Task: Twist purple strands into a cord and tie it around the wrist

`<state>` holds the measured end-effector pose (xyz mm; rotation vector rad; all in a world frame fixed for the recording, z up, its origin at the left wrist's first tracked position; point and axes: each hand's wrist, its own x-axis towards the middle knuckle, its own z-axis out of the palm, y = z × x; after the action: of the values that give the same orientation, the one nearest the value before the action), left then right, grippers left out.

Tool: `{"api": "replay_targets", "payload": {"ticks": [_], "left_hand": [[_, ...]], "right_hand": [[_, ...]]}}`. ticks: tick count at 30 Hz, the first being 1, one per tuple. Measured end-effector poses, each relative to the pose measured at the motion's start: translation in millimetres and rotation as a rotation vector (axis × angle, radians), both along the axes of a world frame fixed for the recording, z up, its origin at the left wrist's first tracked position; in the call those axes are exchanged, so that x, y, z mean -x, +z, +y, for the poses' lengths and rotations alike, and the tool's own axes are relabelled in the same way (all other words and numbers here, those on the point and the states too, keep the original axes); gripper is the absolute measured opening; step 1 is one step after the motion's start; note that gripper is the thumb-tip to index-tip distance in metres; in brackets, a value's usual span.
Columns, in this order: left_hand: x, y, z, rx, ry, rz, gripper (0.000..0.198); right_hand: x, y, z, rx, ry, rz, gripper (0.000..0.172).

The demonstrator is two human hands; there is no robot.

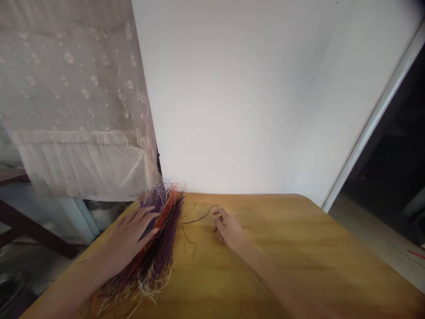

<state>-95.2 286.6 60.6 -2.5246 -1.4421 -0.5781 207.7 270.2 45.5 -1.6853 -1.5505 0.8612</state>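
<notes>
Head cam: left hand (128, 237) lies spread flat on a bundle of purple and orange raffia (160, 261), lower left of frame; right hand (229, 228) curls beside a loose purple strand (199, 218) on the wooden tabletop (299, 252), can't tell if it's pinching; bundle looks unbound so far, fibres all splayed

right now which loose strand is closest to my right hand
The long dark strand, arcing from the bundle up to your right hand; the shorter strand droops away from the hand.
</notes>
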Motion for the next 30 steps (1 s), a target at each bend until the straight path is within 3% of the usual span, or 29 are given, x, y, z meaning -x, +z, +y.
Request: {"api": "replay_targets", "payload": {"ticks": [5,9,17,21,28,30], "left_hand": [[-19,-19.4,-7,-0.001,-0.057,-0.028,0.028],[-34,-23.7,-20,-0.03,-0.084,-0.071,0.018],[-45,-17.0,-35,-0.034,-0.076,-0.207,0.02],[-40,-14.7,-39,-0.004,-0.037,-0.294,0.025],[-35,-11.0,-46,0.311,-0.001,-0.67,0.027],[-35,-11.3,-45,0.32,-0.021,-0.673,0.026]], "right_hand": [[3,0.0,4,-0.059,-0.037,-0.086,0.03],[7,2.5,5,-0.154,-0.057,-0.127,0.034],[58,-8.0,1,-0.227,0.303,-0.194,0.023],[70,-10.4,5,-0.186,0.359,-0.336,0.022],[69,-11.9,3,-0.142,0.332,-0.632,0.029],[71,-10.2,1,-0.13,0.338,-0.692,0.029]]}}
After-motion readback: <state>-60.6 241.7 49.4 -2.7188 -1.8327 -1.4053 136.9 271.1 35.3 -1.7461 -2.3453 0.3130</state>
